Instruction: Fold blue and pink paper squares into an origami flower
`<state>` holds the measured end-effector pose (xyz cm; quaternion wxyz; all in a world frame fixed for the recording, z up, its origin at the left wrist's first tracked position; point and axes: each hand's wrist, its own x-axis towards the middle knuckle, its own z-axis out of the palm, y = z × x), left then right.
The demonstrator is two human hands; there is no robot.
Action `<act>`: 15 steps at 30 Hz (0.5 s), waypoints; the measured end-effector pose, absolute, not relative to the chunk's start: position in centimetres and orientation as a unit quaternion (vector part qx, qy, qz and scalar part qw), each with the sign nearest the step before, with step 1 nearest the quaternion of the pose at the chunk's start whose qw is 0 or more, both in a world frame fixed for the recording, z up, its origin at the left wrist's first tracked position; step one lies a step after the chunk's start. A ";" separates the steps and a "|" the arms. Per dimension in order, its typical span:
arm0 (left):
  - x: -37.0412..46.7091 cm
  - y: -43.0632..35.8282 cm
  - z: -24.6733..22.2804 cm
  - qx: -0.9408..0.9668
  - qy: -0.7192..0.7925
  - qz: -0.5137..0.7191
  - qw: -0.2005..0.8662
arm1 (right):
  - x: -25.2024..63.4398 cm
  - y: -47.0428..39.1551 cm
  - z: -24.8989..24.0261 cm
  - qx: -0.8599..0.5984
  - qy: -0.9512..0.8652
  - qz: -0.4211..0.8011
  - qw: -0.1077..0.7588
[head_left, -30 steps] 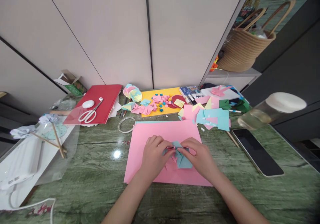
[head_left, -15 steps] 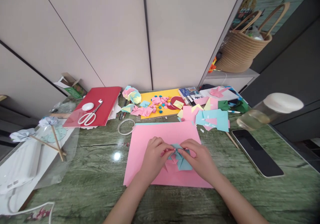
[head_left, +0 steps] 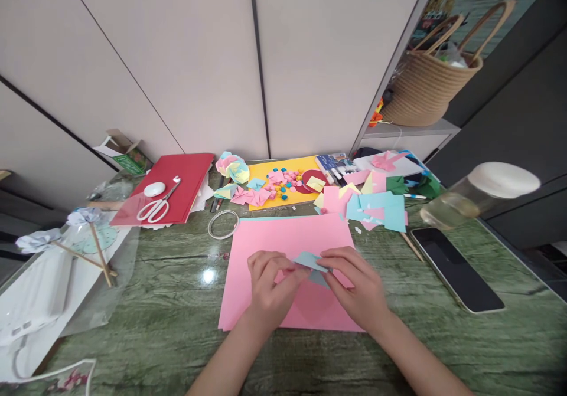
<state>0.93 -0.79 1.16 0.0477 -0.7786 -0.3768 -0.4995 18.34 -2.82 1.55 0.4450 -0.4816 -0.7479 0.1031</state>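
A folded light blue paper piece (head_left: 311, 261) is held over the pink paper sheets (head_left: 252, 236) in the middle of the table. My right hand (head_left: 358, 284) pinches its right side between thumb and fingers. At its left edge my left hand (head_left: 272, 287) is closed, with a bit of pink paper showing between thumb and fingers. The fingers partly hide how the pink and blue parts meet.
Behind the sheets lie yellow paper (head_left: 261, 174) with small pink, yellow and blue balls, and paper scraps (head_left: 394, 210). A tape roll (head_left: 223, 225), scissors (head_left: 154, 208) on a red folder (head_left: 190, 177), phone (head_left: 458, 272) and bottle (head_left: 460, 198) surround them.
The folded paper has been tilted and turned, so its blue part shows edge-on and less pink shows. My left hand's fingers have curled more, and both hands have shifted slightly.
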 end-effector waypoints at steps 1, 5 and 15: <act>1.0 -0.8 1.2 -0.776 -0.378 -0.502 0.051 | 18.3 -2.9 1.5 -0.479 -0.748 0.089 0.451; 1.3 -1.0 1.2 -0.771 -0.399 -0.494 0.048 | 18.2 -2.9 1.4 -0.466 -0.749 0.047 0.469; 1.5 -0.7 1.1 -0.780 -0.457 -0.427 0.032 | 17.7 -2.9 0.9 -0.499 -0.743 0.084 0.438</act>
